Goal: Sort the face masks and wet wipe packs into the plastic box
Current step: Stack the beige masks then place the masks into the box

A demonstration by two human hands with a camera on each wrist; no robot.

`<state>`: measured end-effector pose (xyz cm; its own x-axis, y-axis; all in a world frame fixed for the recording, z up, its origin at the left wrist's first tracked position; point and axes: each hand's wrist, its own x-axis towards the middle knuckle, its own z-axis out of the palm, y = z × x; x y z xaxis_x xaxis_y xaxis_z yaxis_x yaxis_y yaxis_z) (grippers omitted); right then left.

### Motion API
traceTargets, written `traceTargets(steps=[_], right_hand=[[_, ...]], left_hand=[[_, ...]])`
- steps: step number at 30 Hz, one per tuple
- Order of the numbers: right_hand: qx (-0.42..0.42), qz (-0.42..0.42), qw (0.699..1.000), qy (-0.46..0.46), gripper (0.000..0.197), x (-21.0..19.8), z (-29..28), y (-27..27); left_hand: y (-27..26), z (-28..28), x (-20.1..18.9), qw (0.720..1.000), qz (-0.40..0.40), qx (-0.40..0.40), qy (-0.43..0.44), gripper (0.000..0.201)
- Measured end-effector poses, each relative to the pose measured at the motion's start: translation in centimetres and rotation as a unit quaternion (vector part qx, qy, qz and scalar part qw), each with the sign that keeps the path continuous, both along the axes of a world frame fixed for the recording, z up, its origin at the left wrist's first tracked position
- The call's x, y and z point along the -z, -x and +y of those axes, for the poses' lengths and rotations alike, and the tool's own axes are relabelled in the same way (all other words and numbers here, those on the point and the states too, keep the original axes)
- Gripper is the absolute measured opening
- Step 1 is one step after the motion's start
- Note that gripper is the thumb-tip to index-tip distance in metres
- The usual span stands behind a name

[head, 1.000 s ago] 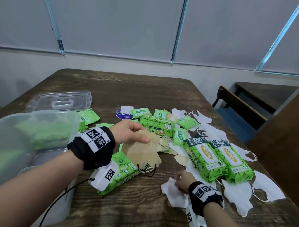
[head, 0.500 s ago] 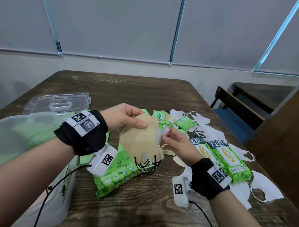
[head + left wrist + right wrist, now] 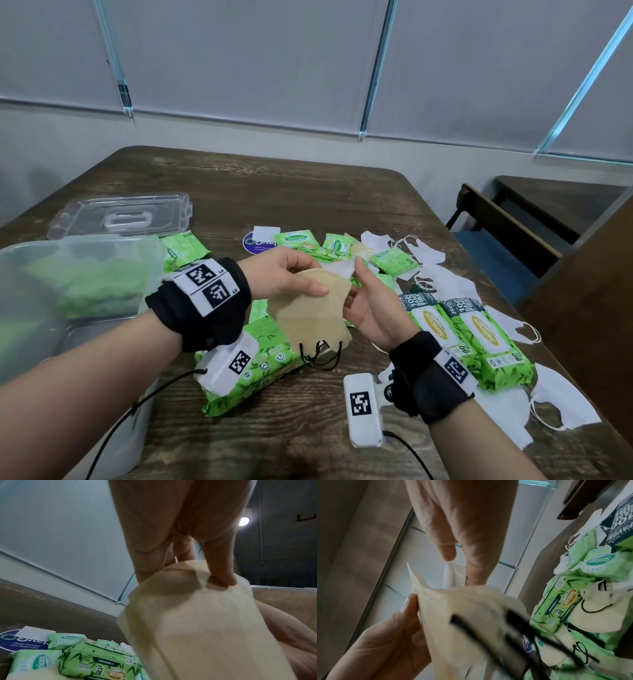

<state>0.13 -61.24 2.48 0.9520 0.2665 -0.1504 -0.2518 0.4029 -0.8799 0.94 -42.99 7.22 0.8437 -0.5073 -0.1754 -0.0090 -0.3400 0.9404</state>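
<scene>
at the centre of the head view, above the table [image 3: 308,192], the left hand [image 3: 284,274] is pinching the upper edge of a beige mask [image 3: 310,322] between thumb and fingers; in the left wrist view the fingers [image 3: 221,569] are pressing into its top fold [image 3: 197,615]. the mask is hanging with its black loops [image 3: 322,356] dangling at the lower end, over a large wipe pack [image 3: 260,359] lying just below centre. the right hand [image 3: 371,308], right of the mask, is pinching a white mask [image 3: 337,269] at its fingertips against the beige one; in the right wrist view the white piece [image 3: 452,574] is sitting between thumb and forefinger above the beige mask [image 3: 462,615].

the box [image 3: 78,284] is standing at the left edge of the head view, green packs blurred behind its wall, and its clear lid [image 3: 120,216] is lying flat behind it. two more large packs [image 3: 469,339] are lying side by side at the right, with white masks [image 3: 555,401] spread around and under them. small packs [image 3: 342,245] are lying in a heap beyond the hands, beside a blue round sticker [image 3: 255,243].
</scene>
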Motion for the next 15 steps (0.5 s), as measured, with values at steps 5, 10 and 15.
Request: traceTargets(steps=[5, 10, 15], right_hand=[[-0.016, -0.003, 0.999, 0.047, 0.02, 0.2, -0.4, -0.4], [0.038, -0.004, 0.989, 0.14, 0.022, 0.7, -0.3, -0.7], [0.092, 0.032, 0.984, 0.149, 0.02, 1.1, -0.1, -0.7]], left_hand=[[0.0, -0.1, -0.4, 1.0, 0.011, 0.011, 0.017, 0.012], [-0.2, 0.6, -0.9, 0.998, -0.015, 0.028, 0.048, 0.008], [-1.0, 0.2, -1.1, 0.99, 0.007, 0.004, 0.14, 0.018]])
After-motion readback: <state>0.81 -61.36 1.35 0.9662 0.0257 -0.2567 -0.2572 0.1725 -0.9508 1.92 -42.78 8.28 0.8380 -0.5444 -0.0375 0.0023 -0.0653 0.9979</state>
